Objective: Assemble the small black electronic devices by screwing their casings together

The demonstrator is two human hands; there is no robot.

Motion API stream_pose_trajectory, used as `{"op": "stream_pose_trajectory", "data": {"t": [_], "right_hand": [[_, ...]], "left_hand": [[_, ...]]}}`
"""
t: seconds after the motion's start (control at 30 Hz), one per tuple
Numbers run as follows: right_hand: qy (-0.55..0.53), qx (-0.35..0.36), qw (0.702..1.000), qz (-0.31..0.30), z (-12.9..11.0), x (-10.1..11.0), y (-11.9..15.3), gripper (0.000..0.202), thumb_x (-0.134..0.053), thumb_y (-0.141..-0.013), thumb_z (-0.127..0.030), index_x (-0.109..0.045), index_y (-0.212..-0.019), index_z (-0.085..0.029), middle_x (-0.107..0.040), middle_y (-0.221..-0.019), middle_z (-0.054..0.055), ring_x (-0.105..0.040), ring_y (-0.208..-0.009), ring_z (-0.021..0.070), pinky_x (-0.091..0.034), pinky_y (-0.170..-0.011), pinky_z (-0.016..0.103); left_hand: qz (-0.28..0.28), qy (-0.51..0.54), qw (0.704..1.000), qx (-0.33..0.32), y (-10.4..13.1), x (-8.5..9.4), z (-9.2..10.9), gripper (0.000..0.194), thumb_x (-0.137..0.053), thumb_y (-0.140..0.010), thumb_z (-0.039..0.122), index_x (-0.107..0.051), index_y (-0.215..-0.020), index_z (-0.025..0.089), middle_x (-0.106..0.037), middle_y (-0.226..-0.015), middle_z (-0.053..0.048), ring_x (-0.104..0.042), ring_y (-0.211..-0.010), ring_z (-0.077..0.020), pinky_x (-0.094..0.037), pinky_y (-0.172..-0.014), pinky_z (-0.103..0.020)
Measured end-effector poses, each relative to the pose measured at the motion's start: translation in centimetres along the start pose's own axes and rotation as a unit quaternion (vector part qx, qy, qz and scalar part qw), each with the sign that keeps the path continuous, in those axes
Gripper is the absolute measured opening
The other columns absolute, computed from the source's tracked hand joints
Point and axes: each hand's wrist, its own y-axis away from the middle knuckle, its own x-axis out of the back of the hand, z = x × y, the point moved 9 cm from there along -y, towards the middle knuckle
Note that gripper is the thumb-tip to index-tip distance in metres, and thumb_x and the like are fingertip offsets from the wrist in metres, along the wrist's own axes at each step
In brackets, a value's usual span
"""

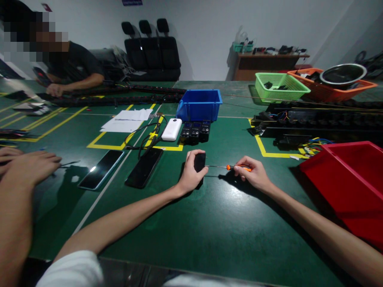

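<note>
Near the middle of the green table, my left hand (193, 172) is wrapped round a small black box (200, 162) that stands upright on the surface. My right hand (250, 171) grips the orange and black handle of a screwdriver (230, 167). Its thin shaft points left, with the tip at the right side of the black box; whether it touches is too small to tell. Several similar black devices (195, 132) stand behind my left hand, in front of a blue bin (203, 105). Beside them lies a white power bank (171, 129).
Two phones (101, 170) lie left of my left hand, with papers (125, 120) behind. A red bin (344, 187) stands at the right, near black wire harnesses (323, 121). Another person's hands (32, 167) are at the left edge; a person sits across the table.
</note>
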Motion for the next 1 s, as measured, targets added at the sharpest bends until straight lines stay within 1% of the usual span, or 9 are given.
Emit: {"op": "stream_pose_trajectory", "data": {"t": [0.13,0.23,0.3,0.4,0.5,0.6,0.7,0.9,1.0], "right_hand": [[0.014,0.017,1.000,0.005,-0.4,0.1,-0.1,0.028,-0.074,-0.076,-0.040,-0.058,-0.086,-0.019,-0.063,-0.070,-0.001,-0.053,-0.048,0.0090,-0.043,-0.046,0.023],[0.038,0.056,0.998,0.010,-1.2,0.3,0.0,0.030,-0.078,-0.072,-0.032,-0.058,-0.090,-0.020,-0.063,-0.081,0.000,-0.061,-0.065,0.0124,-0.050,-0.060,0.026],[0.039,0.078,0.996,0.005,-1.6,0.2,0.1,0.032,-0.077,-0.072,-0.027,-0.054,-0.093,-0.021,-0.064,-0.086,0.001,-0.064,-0.075,0.0150,-0.051,-0.068,0.028],[0.036,0.097,0.995,-0.002,-1.8,0.1,0.2,0.028,-0.074,-0.075,-0.026,-0.052,-0.092,-0.021,-0.064,-0.089,0.002,-0.064,-0.079,0.0160,-0.051,-0.071,0.030],[0.057,0.104,0.993,0.009,-1.7,0.4,0.2,0.024,-0.074,-0.076,-0.027,-0.054,-0.089,-0.020,-0.065,-0.092,0.004,-0.064,-0.081,0.0168,-0.050,-0.074,0.031],[0.060,0.079,0.995,0.020,-1.2,0.7,0.1,0.026,-0.075,-0.075,-0.031,-0.056,-0.089,-0.019,-0.066,-0.088,0.003,-0.063,-0.071,0.0152,-0.050,-0.066,0.029],[0.030,0.036,0.999,0.011,-0.5,0.6,0.0,0.030,-0.076,-0.075,-0.035,-0.056,-0.090,-0.019,-0.067,-0.081,0.002,-0.061,-0.059,0.0130,-0.048,-0.056,0.026],[0.001,0.012,1.000,0.004,-0.5,0.4,0.1,0.030,-0.077,-0.075,-0.035,-0.058,-0.091,-0.019,-0.069,-0.075,0.001,-0.061,-0.056,0.0121,-0.049,-0.056,0.025],[-0.018,0.008,1.000,-0.006,-0.5,0.2,0.1,0.028,-0.075,-0.078,-0.036,-0.058,-0.091,-0.019,-0.070,-0.071,0.001,-0.060,-0.054,0.0123,-0.049,-0.054,0.025]], "left_hand": [[-0.002,0.004,1.000,0.003,0.0,0.0,0.0,0.045,-0.063,-0.078,0.017,-0.049,-0.120,0.025,-0.051,-0.117,-0.006,-0.053,-0.111,-0.0207,-0.042,-0.099,-0.037],[-0.002,0.010,1.000,0.010,0.0,0.0,-0.2,0.045,-0.063,-0.078,0.018,-0.049,-0.121,0.024,-0.051,-0.118,-0.006,-0.053,-0.111,-0.0212,-0.042,-0.099,-0.037],[0.000,0.015,1.000,0.016,0.0,0.0,-0.4,0.046,-0.063,-0.078,0.018,-0.049,-0.121,0.024,-0.051,-0.118,-0.006,-0.053,-0.110,-0.0210,-0.042,-0.098,-0.037],[0.005,0.021,1.000,0.021,0.0,0.0,-0.6,0.046,-0.063,-0.078,0.017,-0.048,-0.121,0.024,-0.051,-0.116,-0.005,-0.053,-0.108,-0.0203,-0.042,-0.098,-0.037],[0.006,0.026,0.999,0.026,0.0,0.0,-0.7,0.046,-0.063,-0.078,0.016,-0.048,-0.121,0.024,-0.051,-0.116,-0.005,-0.054,-0.107,-0.0199,-0.042,-0.097,-0.036],[0.009,0.028,0.999,0.030,-0.1,0.0,-0.8,0.046,-0.063,-0.077,0.017,-0.048,-0.120,0.024,-0.052,-0.115,-0.005,-0.054,-0.105,-0.0199,-0.043,-0.096,-0.036],[0.008,0.028,0.999,0.034,-0.1,0.0,-0.9,0.046,-0.063,-0.077,0.017,-0.049,-0.120,0.024,-0.052,-0.115,-0.005,-0.055,-0.105,-0.0200,-0.044,-0.095,-0.035],[0.007,0.027,0.999,0.034,-0.2,0.1,-0.9,0.046,-0.063,-0.077,0.017,-0.048,-0.120,0.024,-0.052,-0.116,-0.005,-0.054,-0.106,-0.0198,-0.043,-0.096,-0.035],[0.005,0.024,0.999,0.029,-0.1,0.0,-0.7,0.046,-0.063,-0.077,0.017,-0.048,-0.120,0.024,-0.052,-0.117,-0.005,-0.054,-0.108,-0.0201,-0.043,-0.097,-0.036]]}}
